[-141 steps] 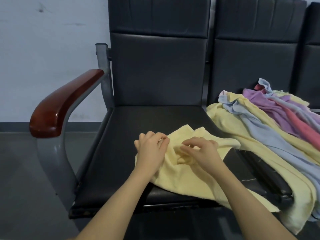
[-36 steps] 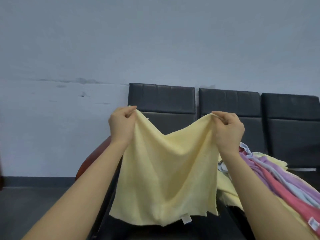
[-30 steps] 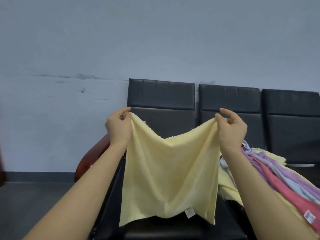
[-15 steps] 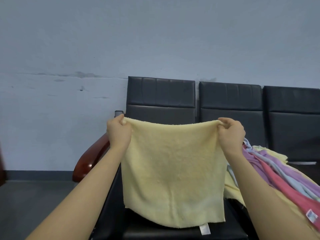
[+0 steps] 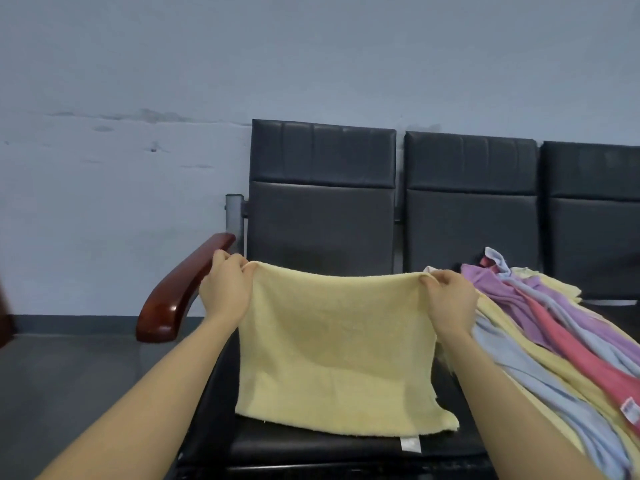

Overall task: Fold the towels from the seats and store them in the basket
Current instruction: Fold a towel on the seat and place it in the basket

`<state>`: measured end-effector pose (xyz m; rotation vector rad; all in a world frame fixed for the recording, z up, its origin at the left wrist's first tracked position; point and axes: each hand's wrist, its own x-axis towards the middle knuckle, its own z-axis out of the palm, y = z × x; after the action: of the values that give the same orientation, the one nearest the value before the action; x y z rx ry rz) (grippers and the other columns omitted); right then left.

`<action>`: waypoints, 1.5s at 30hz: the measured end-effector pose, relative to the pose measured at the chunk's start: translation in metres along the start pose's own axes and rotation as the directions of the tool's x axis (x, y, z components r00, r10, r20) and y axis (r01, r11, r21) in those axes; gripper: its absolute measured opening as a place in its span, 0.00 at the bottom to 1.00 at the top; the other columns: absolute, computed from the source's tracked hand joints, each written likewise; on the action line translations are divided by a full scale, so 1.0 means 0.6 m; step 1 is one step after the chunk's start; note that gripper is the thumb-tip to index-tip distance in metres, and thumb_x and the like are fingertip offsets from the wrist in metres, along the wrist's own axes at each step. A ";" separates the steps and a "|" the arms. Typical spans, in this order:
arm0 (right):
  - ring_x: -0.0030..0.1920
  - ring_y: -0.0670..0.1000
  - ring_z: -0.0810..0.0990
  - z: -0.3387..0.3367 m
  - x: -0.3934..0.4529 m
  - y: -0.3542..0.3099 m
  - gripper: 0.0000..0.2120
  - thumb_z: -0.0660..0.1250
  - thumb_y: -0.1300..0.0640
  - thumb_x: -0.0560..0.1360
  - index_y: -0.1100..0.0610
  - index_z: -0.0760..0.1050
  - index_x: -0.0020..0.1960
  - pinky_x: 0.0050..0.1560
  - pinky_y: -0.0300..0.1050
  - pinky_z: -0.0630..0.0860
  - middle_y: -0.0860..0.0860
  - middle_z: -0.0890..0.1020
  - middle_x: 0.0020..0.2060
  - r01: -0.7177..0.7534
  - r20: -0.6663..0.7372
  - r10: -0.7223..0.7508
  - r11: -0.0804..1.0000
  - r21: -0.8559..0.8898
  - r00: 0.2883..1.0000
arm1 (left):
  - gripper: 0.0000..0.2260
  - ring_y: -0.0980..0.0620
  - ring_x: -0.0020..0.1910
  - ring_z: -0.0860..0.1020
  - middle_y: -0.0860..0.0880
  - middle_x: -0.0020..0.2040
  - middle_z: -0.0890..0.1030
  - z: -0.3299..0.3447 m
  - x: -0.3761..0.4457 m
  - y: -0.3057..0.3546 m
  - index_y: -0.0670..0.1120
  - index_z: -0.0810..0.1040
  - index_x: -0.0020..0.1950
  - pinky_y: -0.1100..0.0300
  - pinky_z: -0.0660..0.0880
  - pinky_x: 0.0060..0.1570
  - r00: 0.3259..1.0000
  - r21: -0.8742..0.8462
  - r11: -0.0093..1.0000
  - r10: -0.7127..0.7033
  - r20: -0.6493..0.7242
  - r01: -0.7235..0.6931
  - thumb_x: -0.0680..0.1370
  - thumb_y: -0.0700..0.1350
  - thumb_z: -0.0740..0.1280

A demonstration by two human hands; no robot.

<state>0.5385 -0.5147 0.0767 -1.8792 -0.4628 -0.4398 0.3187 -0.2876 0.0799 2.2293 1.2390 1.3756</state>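
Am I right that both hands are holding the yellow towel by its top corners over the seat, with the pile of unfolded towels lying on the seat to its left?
Not quite: in the head view the pile of unfolded towels lies to the right. The left hand and right hand do hold the yellow towel by its top corners over the seat.

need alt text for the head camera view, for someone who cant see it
Two bare hands, left hand and right hand, pinch the top corners of a yellow towel, its lower edge resting on a black seat. A pile of towels in yellow, blue, purple and pink covers the next seat to the right.
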 end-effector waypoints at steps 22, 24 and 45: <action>0.51 0.45 0.74 0.127 0.169 -0.089 0.09 0.58 0.57 0.81 0.57 0.74 0.57 0.45 0.24 0.68 0.49 0.76 0.55 0.057 -0.172 0.044 0.838 0.543 0.984 | 0.05 0.63 0.43 0.72 0.59 0.44 0.74 0.094 0.173 0.110 0.47 0.71 0.54 0.69 0.68 0.41 0.981 -0.689 0.717 -0.189 -0.048 0.104 0.82 0.47 0.58; 0.53 0.45 0.75 0.118 0.157 -0.090 0.09 0.58 0.56 0.81 0.55 0.73 0.58 0.51 0.29 0.70 0.49 0.77 0.57 0.063 -0.161 0.038 0.813 0.579 0.986 | 0.07 0.64 0.45 0.72 0.58 0.47 0.74 0.081 0.157 0.106 0.47 0.71 0.57 0.72 0.66 0.41 0.979 -0.715 0.693 -0.191 -0.065 0.088 0.82 0.47 0.57; 0.51 0.57 0.75 -0.003 -0.127 0.134 0.06 0.62 0.55 0.78 0.55 0.74 0.44 0.58 0.57 0.71 0.54 0.77 0.47 -0.058 0.114 0.049 0.995 0.075 0.992 | 0.05 0.46 0.46 0.74 0.50 0.47 0.75 0.051 -0.194 -0.050 0.45 0.74 0.46 0.52 0.65 0.52 0.977 -0.119 0.972 -0.191 0.091 0.201 0.78 0.45 0.62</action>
<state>0.5143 -0.5506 -0.0254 -1.8418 -0.4960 -0.2781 0.3049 -0.3515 -0.0253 1.9965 1.2687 1.2434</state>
